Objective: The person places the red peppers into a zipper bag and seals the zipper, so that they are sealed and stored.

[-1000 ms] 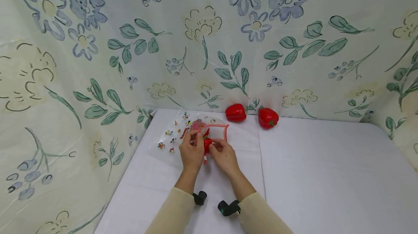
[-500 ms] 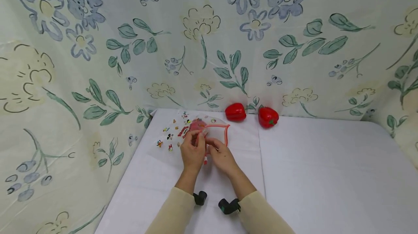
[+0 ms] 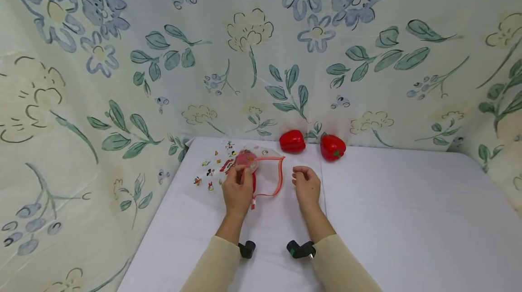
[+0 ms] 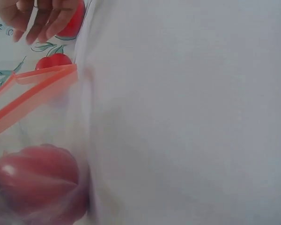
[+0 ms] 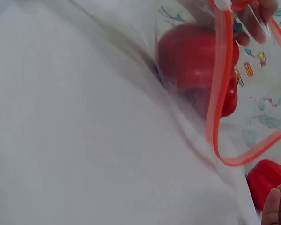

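A clear zip bag (image 3: 269, 179) with an orange-red rim and small cartoon prints lies on the table, its mouth spread toward the right. My left hand (image 3: 238, 192) pinches the bag's edge. Inside, behind the plastic, is a red bell pepper (image 5: 189, 54); a second red pepper (image 5: 229, 98) shows past it, partly hidden. My right hand (image 3: 307, 188) is off to the right of the bag's mouth, fingers loosely bent and holding nothing. Two more red bell peppers stand at the back: the left one (image 3: 292, 141) and the right one (image 3: 332, 147).
White cloth covers the table (image 3: 391, 210), with a crease running forward from near the peppers. A flowered curtain (image 3: 253, 65) hangs right behind the table's back edge and along the left. A zip slider (image 3: 253, 203) hangs at the bag's near corner.
My right hand has carried a red pepper into the bag, let it go, and drawn back to the right. My left hand has kept its pinch on the bag's edge.
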Demonstrator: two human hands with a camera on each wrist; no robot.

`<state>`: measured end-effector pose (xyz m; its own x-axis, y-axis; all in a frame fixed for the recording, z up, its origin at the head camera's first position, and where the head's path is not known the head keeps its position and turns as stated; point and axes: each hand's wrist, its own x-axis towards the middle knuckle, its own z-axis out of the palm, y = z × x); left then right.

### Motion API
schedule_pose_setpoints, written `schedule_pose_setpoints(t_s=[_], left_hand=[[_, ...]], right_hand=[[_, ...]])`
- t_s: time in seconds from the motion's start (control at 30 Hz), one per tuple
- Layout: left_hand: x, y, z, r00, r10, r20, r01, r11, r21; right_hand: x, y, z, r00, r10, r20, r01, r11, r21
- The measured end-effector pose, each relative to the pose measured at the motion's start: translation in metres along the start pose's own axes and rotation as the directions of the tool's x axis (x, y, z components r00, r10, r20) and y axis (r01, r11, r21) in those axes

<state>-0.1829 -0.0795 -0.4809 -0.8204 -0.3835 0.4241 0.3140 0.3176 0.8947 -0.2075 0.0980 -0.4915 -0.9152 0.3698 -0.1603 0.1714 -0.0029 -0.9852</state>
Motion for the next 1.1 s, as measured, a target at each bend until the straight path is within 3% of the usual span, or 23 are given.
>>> schedule_pose_setpoints(t_s=[0.1, 0.23, 0.43, 0.6, 0.73, 0.93, 1.1], left_hand=[[0.000, -0.004, -0.001, 1.000, 0.009, -0.021, -0.008, 1.000, 0.012], [0.000, -0.008, -0.002, 1.000, 0.005, -0.028, -0.004, 0.999, 0.038], [-0.004, -0.010, -0.009, 0.997, -0.066, -0.027, 0.068, 0.996, 0.066], [-0.007, -0.014, -0.011, 0.995, -0.100, -0.012, 0.101, 0.992, 0.071], [-0.009, -0.014, -0.009, 0.995, -0.099, -0.012, 0.099, 0.994, 0.044], [-0.009, -0.011, -0.004, 0.997, -0.082, 0.003, 0.082, 0.996, 0.023], [-0.009, -0.010, -0.001, 0.996, -0.085, 0.027, 0.085, 0.996, 0.002]], right_hand=[[0.020, 0.000, -0.007, 0.996, 0.085, -0.021, -0.085, 0.996, -0.011], [0.047, -0.004, -0.010, 0.983, 0.183, 0.000, -0.182, 0.981, 0.070], [0.074, -0.009, 0.004, 0.964, 0.261, 0.058, -0.267, 0.949, 0.164], [0.092, -0.016, 0.015, 0.971, 0.235, 0.053, -0.235, 0.972, -0.009], [0.104, -0.024, 0.018, 0.968, 0.245, 0.061, -0.234, 0.961, -0.144], [0.114, -0.029, 0.017, 0.949, 0.302, 0.091, -0.271, 0.929, -0.252], [0.119, -0.033, 0.011, 0.939, 0.332, 0.092, -0.300, 0.919, -0.256]])
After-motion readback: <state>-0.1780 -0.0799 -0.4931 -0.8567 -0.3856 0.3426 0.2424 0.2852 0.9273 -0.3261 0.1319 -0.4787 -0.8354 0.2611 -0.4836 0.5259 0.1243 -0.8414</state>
